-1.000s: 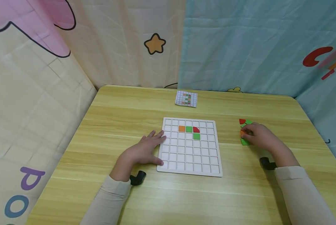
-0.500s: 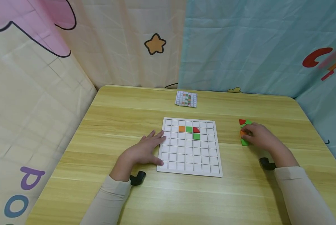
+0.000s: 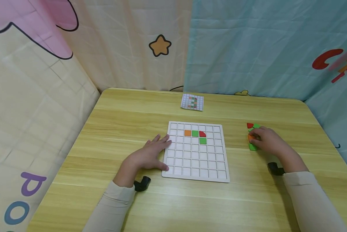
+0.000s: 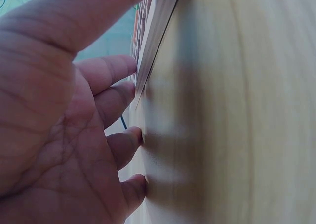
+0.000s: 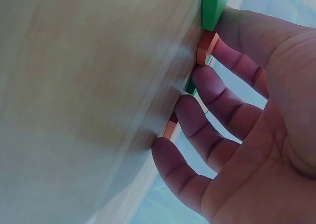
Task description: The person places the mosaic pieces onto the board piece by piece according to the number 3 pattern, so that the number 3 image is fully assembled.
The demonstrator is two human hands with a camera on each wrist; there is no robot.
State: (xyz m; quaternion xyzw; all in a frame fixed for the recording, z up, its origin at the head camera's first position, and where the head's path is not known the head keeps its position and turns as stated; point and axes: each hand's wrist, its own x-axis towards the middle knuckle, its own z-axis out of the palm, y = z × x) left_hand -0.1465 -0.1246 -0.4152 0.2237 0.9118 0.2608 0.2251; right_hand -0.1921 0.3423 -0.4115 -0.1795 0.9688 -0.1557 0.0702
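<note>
My left hand (image 3: 148,155) lies spread at the left side of a white grid board (image 3: 177,161), thumb and fingertips on its edge; in the left wrist view two of its fingers touch the tabletop beside the board. On the grid sit an orange square tile (image 3: 188,132), a green square tile (image 3: 195,133), a red tile with a rounded corner (image 3: 202,133) and another green tile (image 3: 203,140) below it. My right hand (image 3: 268,140) pinches an orange tile (image 5: 205,51) in the loose group at the right, thumb beside a green tile (image 5: 213,9). Its fingers partly hide the group.
A small printed card (image 3: 192,102) with a coloured grid pattern lies behind the board. A red tile (image 3: 250,125) and a green tile (image 3: 256,125) lie at the group's far end. Printed curtains (image 3: 243,48) hang along the back edge of the wooden table (image 3: 127,109).
</note>
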